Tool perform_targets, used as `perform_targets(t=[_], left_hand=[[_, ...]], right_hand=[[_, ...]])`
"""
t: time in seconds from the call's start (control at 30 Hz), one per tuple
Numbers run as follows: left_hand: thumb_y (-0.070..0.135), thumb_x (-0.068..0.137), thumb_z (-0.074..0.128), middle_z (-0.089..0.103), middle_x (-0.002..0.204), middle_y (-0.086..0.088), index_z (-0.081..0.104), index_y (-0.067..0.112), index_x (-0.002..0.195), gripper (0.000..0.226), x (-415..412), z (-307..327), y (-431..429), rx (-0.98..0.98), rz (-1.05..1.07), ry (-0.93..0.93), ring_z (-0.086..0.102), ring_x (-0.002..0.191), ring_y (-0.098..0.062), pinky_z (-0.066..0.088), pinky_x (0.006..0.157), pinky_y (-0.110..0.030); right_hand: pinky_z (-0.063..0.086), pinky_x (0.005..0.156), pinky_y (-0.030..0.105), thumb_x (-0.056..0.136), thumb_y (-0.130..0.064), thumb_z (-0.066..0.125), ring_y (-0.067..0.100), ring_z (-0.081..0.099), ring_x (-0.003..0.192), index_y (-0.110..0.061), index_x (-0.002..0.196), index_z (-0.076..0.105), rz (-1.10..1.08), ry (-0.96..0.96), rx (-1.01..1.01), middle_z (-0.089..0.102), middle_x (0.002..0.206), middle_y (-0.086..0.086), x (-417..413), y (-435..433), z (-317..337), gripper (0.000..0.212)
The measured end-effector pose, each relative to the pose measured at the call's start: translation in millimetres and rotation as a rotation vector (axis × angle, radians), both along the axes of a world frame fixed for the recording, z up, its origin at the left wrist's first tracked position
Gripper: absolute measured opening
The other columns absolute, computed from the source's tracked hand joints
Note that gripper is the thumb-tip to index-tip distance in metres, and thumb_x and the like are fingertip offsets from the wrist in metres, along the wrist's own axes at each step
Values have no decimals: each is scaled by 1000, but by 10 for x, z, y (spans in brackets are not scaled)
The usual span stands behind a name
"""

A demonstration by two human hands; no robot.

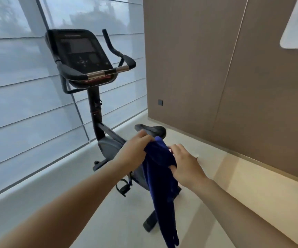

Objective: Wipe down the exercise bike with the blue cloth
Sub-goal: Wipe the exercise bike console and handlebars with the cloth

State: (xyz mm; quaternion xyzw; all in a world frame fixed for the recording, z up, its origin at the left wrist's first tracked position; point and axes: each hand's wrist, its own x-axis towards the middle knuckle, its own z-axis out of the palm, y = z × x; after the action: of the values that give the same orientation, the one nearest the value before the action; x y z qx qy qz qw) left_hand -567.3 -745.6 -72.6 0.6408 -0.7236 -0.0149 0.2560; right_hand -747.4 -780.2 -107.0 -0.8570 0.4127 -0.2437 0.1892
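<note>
A black exercise bike (pixel 98 122) stands ahead on the pale floor, its console (pixel 81 51) and handlebars (pixel 98 73) up top and its black saddle (pixel 151 130) lower right. A dark blue cloth (pixel 160 178) hangs in front of the saddle, draping long toward the floor. My left hand (pixel 134 152) grips the cloth's top edge just before the saddle. My right hand (pixel 185 164) holds the cloth's right side, fingers closed into the fabric. The cloth hides the seat post and part of the frame.
A large window with horizontal blinds (pixel 28 104) runs along the left behind the bike. A brown panelled wall (pixel 216 77) with a small dark socket (pixel 160 102) is on the right. The bike's rear foot (pixel 150 223) and a pedal (pixel 123 187) sit on the floor.
</note>
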Motion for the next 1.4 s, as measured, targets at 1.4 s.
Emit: perform_targets(t=[1.4], left_hand=[[13,94,47,54,130,10,47,29,129,38,-1099,-219,-6923,394,3,226,53,113,-9,45,94,-24]], right_hand=[[45,66,11,87,-7,58,8,56,80,-19,85,57,330,-290,-46,59,86,-6,-896,-7420,243,13]])
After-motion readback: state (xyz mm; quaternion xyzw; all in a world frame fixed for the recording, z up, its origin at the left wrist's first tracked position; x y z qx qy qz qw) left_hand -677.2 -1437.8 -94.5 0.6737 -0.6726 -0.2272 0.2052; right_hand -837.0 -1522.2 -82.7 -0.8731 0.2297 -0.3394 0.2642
